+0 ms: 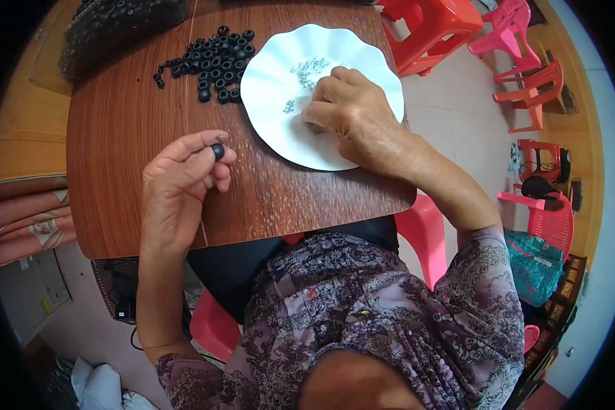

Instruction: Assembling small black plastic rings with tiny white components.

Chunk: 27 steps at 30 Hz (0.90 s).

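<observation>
Between the thumb and fingers of my left hand is a small round black part with a dark opening. This hand is raised over the near left part of the brown wooden table. My right hand reaches over a white scalloped plate, its fingers bent and pinched together down at the plate. Whatever lies between those fingertips is hidden. Tiny silvery metal pieces lie scattered on the plate near my right fingers. Left of the plate spreads a pile of black round hollow parts.
A clear bag of black parts sits at the table's far left corner. Beyond the table's right side stand a red stool, pink and orange chairs and a teal bag. A folded pink cloth is at the left.
</observation>
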Available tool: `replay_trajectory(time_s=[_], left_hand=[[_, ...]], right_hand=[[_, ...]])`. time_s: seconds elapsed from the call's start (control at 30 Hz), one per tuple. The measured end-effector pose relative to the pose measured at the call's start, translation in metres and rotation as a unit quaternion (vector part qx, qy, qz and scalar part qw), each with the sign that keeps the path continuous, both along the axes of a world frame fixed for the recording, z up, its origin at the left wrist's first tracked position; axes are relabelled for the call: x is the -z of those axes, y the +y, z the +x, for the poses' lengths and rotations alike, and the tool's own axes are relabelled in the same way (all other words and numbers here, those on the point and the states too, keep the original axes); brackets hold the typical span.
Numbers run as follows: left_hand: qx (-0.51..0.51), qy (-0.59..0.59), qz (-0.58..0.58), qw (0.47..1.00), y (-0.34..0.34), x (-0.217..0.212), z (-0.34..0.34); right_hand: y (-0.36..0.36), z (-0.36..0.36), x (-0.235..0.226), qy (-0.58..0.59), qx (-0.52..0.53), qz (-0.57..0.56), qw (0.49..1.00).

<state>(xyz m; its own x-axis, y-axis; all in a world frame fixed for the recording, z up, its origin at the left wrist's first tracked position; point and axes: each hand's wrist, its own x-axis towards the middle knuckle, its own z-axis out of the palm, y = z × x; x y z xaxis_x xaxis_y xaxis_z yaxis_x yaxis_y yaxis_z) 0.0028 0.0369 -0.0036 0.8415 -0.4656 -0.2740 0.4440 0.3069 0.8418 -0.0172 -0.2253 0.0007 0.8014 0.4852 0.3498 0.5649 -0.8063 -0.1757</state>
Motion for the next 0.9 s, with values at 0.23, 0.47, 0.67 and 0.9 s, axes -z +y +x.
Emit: replay_trajectory(time_s=[0.23, 0.47, 0.67, 0.9], left_hand=[[-0.016, -0.040, 0.018, 0.999, -0.011, -0.003, -0.006], [-0.016, -0.233, 0.134, 0.963, -0.055, -0.017, -0.011], [-0.043, -0.575, 0.295, 0.762, -0.077, -0.016, -0.005], [-0.046, -0.627, 0.301, 0.717, -0.084, -0.014, -0.002]], right_hand=[[0.000, -0.001, -0.006, 0.049, 0.023, 0.107, 0.993], [0.006, -0.011, -0.019, 0.094, 0.021, 0.285, 0.954], [0.003, -0.018, -0.023, 0.156, 0.034, 0.359, 0.920], [0.005, -0.020, -0.018, 0.228, 0.064, 0.447, 0.863]])
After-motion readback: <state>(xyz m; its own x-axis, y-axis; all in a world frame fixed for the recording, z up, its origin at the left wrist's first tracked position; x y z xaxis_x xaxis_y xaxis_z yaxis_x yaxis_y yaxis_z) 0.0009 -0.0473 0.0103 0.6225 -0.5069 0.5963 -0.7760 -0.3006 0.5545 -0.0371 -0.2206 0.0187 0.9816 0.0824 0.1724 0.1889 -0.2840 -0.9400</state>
